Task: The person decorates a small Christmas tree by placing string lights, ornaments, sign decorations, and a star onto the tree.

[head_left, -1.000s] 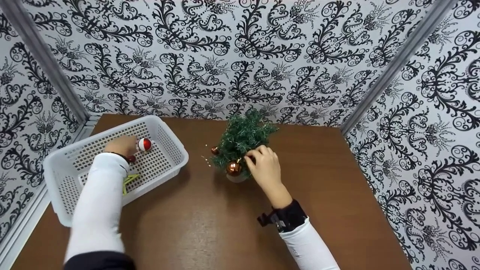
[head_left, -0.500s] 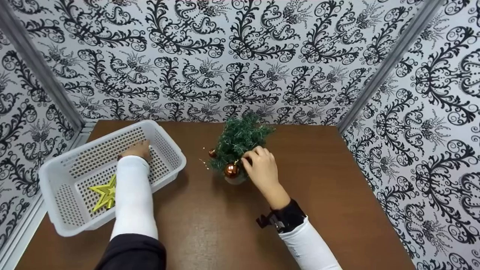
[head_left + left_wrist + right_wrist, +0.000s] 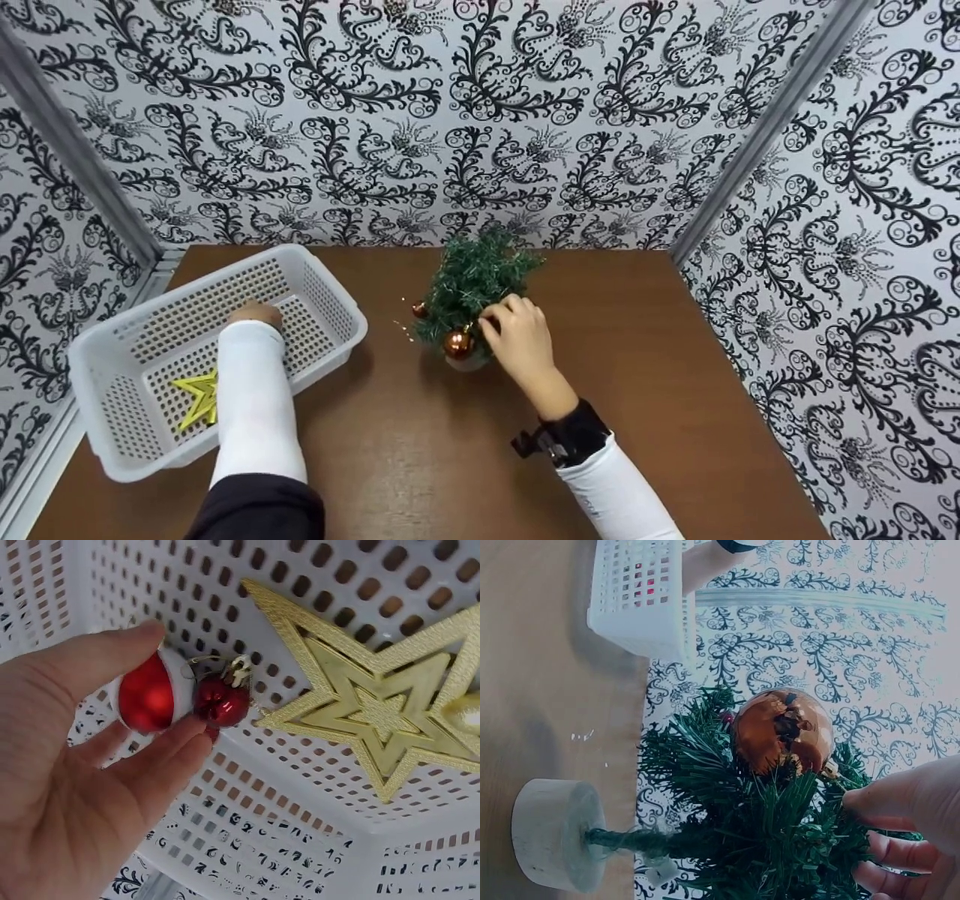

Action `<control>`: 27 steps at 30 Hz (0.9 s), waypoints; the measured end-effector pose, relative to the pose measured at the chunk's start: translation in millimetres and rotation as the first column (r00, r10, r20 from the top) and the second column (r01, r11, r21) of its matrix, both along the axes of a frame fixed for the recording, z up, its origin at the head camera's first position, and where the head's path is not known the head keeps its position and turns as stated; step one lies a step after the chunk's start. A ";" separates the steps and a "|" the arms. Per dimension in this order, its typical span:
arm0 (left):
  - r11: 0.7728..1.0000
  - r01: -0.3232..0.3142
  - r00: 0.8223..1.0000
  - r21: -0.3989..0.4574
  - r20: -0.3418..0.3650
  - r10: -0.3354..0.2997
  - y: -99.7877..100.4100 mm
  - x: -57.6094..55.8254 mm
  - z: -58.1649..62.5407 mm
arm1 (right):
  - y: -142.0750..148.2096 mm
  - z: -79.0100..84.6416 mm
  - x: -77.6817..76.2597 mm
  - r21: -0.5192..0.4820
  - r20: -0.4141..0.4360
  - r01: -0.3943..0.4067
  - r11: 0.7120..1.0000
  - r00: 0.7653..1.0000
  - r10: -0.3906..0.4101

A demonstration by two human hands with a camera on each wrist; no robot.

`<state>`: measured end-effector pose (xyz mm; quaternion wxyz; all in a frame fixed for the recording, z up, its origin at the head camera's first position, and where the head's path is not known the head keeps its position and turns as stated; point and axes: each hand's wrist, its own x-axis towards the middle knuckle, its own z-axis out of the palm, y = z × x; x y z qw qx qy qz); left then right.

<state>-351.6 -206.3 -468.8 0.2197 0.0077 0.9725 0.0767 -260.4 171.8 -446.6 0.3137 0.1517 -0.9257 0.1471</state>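
Down in the white plastic basket (image 3: 330, 352), my left hand (image 3: 256, 313) has its thumb and fingers round a red-and-white bauble (image 3: 146, 699). A smaller shiny red ornament (image 3: 226, 701) lies against its fingertips in the left wrist view. Beside it in the basket is a gold star tree topper (image 3: 382, 712). At the small artificial Christmas tree (image 3: 480, 274), my right hand (image 3: 521, 337) pinches the hanging loop of a copper bauble (image 3: 780, 731) between thumb and finger. The bauble rests among the green branches, low on the near side in the head view.
Another small bauble (image 3: 418, 309) hangs at the tree's left side. The tree stands on a pale round base (image 3: 555, 832) on the brown table (image 3: 405, 450). Patterned walls (image 3: 405, 120) enclose the table's back and sides.
My left hand moved right within the basket, then slightly back left, and now covers the red-and-white bauble in the head view. The star came into sight. My right hand stays at the tree.
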 end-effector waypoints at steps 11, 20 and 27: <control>0.996 0.046 0.990 0.081 -0.135 -0.035 -9.5 -6.2 12.1 | 0.8 -1.0 0.4 -0.009 0.018 -0.006 1.000 1.000 0.006; 0.953 0.050 0.863 0.300 -0.492 0.110 17.0 -18.9 53.0 | 2.1 -0.7 1.3 -0.031 0.038 0.002 1.000 0.999 -0.001; 0.865 0.159 0.759 0.476 -0.619 0.201 59.4 16.4 78.4 | 1.7 -0.4 0.9 -0.034 0.030 0.001 0.999 1.000 0.000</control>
